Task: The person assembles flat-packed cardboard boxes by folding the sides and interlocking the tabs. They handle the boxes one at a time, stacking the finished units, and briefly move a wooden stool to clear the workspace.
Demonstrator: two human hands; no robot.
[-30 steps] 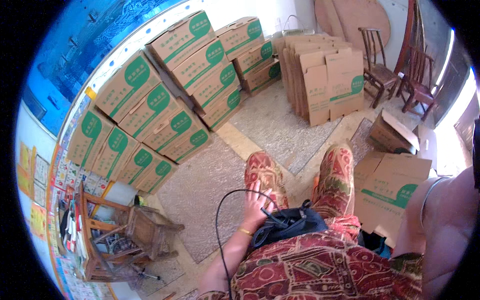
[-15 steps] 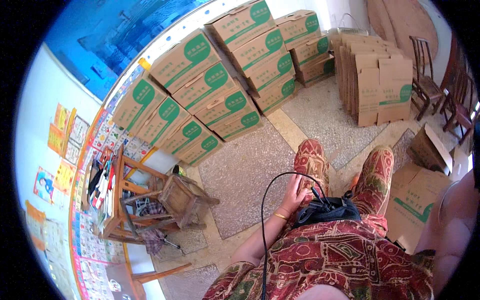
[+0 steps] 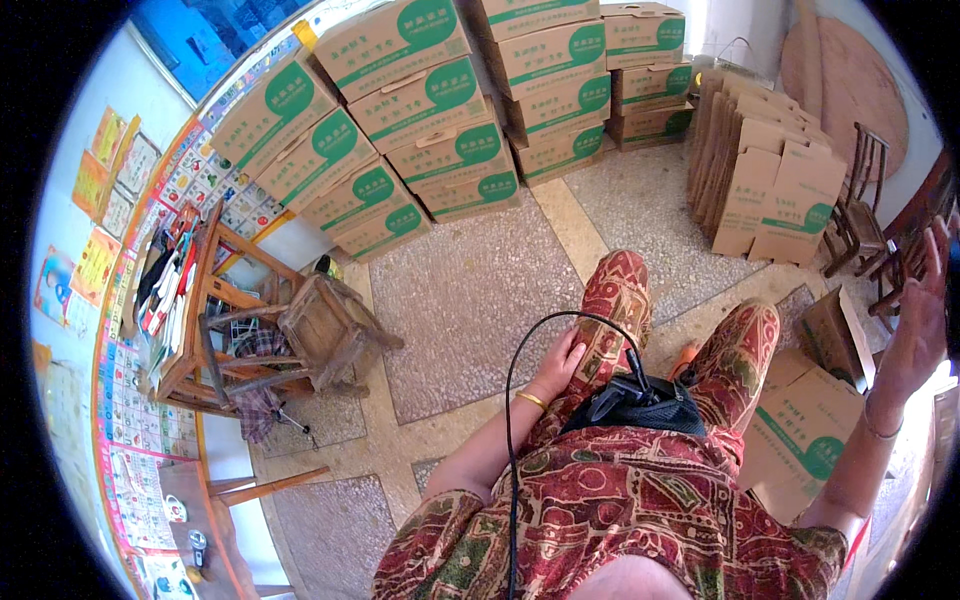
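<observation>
My left hand (image 3: pixel 560 362), with a gold bangle at the wrist, rests on my left thigh in patterned red trousers (image 3: pixel 617 290). Its fingers lie against the cloth and hold nothing that I can see. At the far right my right hand (image 3: pixel 918 315) is raised in the air, fingers stretched out, empty. A black mesh pouch (image 3: pixel 650 412) lies on my lap between the hands. From it a black cable (image 3: pixel 513 430) loops up and down past my left forearm. Below the raised hand is a flat brown carton (image 3: pixel 800 435) with green print.
Stacked brown and green cartons (image 3: pixel 425 100) line the far wall. Folded cartons (image 3: pixel 775 190) stand upright at the far right, near a wooden chair (image 3: pixel 860 215). On the left are a wooden stool (image 3: pixel 325 330), a shelf of papers (image 3: pixel 175 290) and a small table (image 3: pixel 220 530).
My right hand has come up into view at the right edge, open. My left hand has shifted slightly down and left on the thigh, away from the pouch. The view has tilted.
</observation>
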